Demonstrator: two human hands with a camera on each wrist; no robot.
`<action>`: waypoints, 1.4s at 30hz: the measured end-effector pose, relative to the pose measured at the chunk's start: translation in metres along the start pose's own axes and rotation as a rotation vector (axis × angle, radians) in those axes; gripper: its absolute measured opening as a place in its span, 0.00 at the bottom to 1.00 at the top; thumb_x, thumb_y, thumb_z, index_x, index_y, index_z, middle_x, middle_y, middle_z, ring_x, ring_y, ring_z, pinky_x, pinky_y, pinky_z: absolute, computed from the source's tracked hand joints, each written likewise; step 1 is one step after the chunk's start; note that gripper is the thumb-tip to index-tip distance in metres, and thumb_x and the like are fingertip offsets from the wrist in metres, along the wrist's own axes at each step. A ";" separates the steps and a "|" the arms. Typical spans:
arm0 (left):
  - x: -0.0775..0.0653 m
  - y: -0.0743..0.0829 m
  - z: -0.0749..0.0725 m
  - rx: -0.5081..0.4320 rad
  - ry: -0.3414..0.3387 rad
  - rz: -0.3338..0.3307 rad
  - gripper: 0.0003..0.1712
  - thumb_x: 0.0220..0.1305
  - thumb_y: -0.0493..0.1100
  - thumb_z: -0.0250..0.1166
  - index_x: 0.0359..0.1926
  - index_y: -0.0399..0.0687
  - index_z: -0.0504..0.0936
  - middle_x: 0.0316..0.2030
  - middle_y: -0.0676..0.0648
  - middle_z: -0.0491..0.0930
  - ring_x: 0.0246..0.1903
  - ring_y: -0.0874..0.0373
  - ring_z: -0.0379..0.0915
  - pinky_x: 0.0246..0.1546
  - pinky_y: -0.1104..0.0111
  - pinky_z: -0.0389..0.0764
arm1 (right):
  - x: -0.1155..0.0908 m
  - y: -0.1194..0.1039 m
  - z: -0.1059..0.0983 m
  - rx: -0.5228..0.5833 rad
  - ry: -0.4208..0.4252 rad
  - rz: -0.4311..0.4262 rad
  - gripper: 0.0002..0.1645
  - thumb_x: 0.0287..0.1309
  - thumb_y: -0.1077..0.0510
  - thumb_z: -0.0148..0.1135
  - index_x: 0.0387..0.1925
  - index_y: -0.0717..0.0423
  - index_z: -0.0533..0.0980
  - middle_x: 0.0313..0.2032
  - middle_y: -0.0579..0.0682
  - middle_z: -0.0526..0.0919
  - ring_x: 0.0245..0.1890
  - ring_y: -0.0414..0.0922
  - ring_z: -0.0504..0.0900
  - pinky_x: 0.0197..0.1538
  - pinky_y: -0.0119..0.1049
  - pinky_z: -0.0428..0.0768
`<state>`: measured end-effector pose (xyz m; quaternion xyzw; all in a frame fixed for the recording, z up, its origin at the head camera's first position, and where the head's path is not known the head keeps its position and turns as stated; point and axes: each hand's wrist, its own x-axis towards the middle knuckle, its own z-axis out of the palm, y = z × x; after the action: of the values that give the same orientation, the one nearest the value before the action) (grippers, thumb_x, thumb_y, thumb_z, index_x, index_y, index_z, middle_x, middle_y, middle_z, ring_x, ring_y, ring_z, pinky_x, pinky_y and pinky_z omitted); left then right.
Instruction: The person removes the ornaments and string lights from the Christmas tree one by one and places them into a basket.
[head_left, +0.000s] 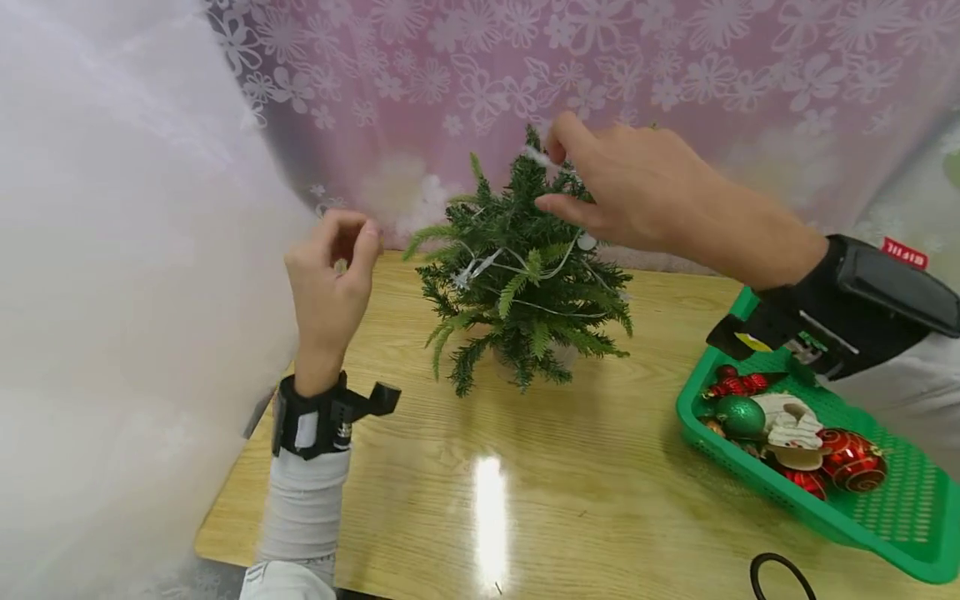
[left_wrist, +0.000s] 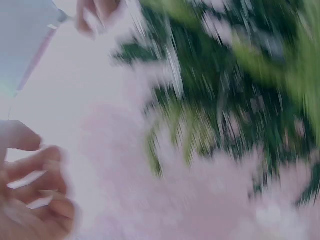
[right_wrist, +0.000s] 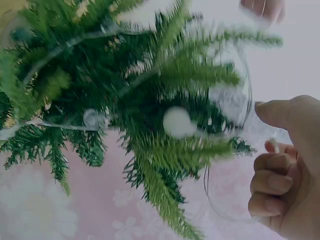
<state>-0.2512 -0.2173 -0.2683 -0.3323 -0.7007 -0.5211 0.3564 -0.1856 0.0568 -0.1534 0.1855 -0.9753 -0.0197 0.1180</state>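
A small green artificial Christmas tree (head_left: 525,225) stands upright on the table in a pale pot, largely hidden by its lower branches. Clear string lights (right_wrist: 178,122) with white and clear bulbs wind around it. Beside the treetop, my right hand (head_left: 637,183) has its fingers curled on a loop of the light wire, the thumb standing apart. My left hand (head_left: 330,287) is raised to the left of the tree, away from the branches. Its fingers are loosely bent, and I see nothing held in them. The left wrist view is blurred.
On the right sits a green plastic basket (head_left: 686,408) with red ornaments, a green ball (head_left: 741,416) and a white figure (head_left: 793,429). A black loop (head_left: 780,560) lies at the table's (head_left: 420,500) front edge. A pink floral curtain (head_left: 360,125) hangs behind.
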 end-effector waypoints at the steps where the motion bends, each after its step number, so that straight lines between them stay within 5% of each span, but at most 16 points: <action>1: 0.007 -0.004 -0.003 0.045 -0.056 -0.058 0.12 0.68 0.38 0.58 0.36 0.31 0.81 0.27 0.39 0.80 0.23 0.59 0.71 0.27 0.75 0.70 | -0.005 -0.001 0.001 -0.025 0.026 -0.056 0.23 0.69 0.44 0.54 0.53 0.56 0.63 0.21 0.52 0.72 0.17 0.48 0.68 0.22 0.41 0.66; 7: 0.022 -0.015 0.002 0.231 -0.515 -0.245 0.20 0.73 0.46 0.56 0.55 0.34 0.74 0.51 0.36 0.73 0.46 0.44 0.75 0.47 0.57 0.77 | -0.024 -0.009 0.006 -0.347 0.099 -0.328 0.25 0.53 0.38 0.66 0.41 0.53 0.79 0.37 0.60 0.72 0.30 0.53 0.66 0.37 0.46 0.65; 12: 0.019 -0.018 0.017 0.202 -0.697 -0.257 0.26 0.75 0.48 0.51 0.64 0.34 0.67 0.58 0.35 0.70 0.54 0.43 0.71 0.52 0.54 0.74 | -0.031 -0.013 0.006 -0.402 0.116 -0.325 0.12 0.54 0.48 0.70 0.31 0.52 0.82 0.38 0.60 0.69 0.34 0.53 0.61 0.41 0.47 0.58; 17: 0.014 -0.022 0.021 0.219 -0.673 -0.221 0.21 0.75 0.45 0.51 0.60 0.33 0.72 0.50 0.36 0.77 0.45 0.45 0.77 0.46 0.54 0.78 | -0.035 -0.013 0.004 -0.236 0.136 -0.344 0.08 0.59 0.58 0.67 0.26 0.55 0.78 0.30 0.53 0.64 0.31 0.51 0.61 0.38 0.45 0.60; 24: 0.007 -0.018 0.018 0.259 -0.623 -0.135 0.18 0.73 0.45 0.55 0.55 0.37 0.78 0.45 0.38 0.82 0.34 0.49 0.79 0.42 0.56 0.77 | -0.044 -0.012 -0.002 0.024 -0.060 -0.272 0.08 0.67 0.57 0.58 0.31 0.51 0.79 0.25 0.44 0.69 0.24 0.40 0.67 0.27 0.36 0.70; 28: 0.004 -0.017 0.018 0.269 -0.612 -0.084 0.18 0.73 0.44 0.55 0.55 0.37 0.79 0.41 0.40 0.83 0.24 0.53 0.73 0.36 0.60 0.74 | -0.045 -0.010 -0.008 0.105 -0.066 -0.195 0.10 0.67 0.55 0.58 0.29 0.48 0.79 0.21 0.41 0.73 0.19 0.38 0.69 0.23 0.35 0.70; 33: 0.001 -0.017 0.018 0.257 -0.605 -0.075 0.17 0.73 0.42 0.55 0.55 0.38 0.79 0.25 0.45 0.77 0.17 0.57 0.61 0.27 0.64 0.66 | -0.044 -0.013 -0.018 0.180 -0.184 -0.127 0.20 0.69 0.49 0.56 0.19 0.47 0.75 0.16 0.41 0.71 0.15 0.38 0.65 0.21 0.33 0.67; 38: -0.001 -0.015 0.019 0.239 -0.599 -0.076 0.18 0.72 0.42 0.56 0.56 0.36 0.79 0.18 0.47 0.67 0.16 0.57 0.56 0.25 0.65 0.61 | -0.042 -0.014 -0.021 0.297 -0.036 -0.183 0.26 0.73 0.52 0.49 0.15 0.48 0.64 0.16 0.44 0.64 0.16 0.40 0.60 0.25 0.35 0.65; 42: -0.004 -0.011 0.019 0.225 -0.599 -0.080 0.16 0.71 0.41 0.58 0.53 0.37 0.80 0.22 0.47 0.74 0.19 0.57 0.62 0.26 0.65 0.65 | -0.041 -0.016 -0.020 0.317 0.037 -0.177 0.24 0.73 0.53 0.49 0.17 0.48 0.66 0.18 0.44 0.65 0.16 0.41 0.61 0.26 0.36 0.65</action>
<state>-0.2615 -0.2015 -0.2807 -0.4017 -0.8401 -0.3331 0.1480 -0.1379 0.0575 -0.1446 0.2874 -0.9437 0.1274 0.1028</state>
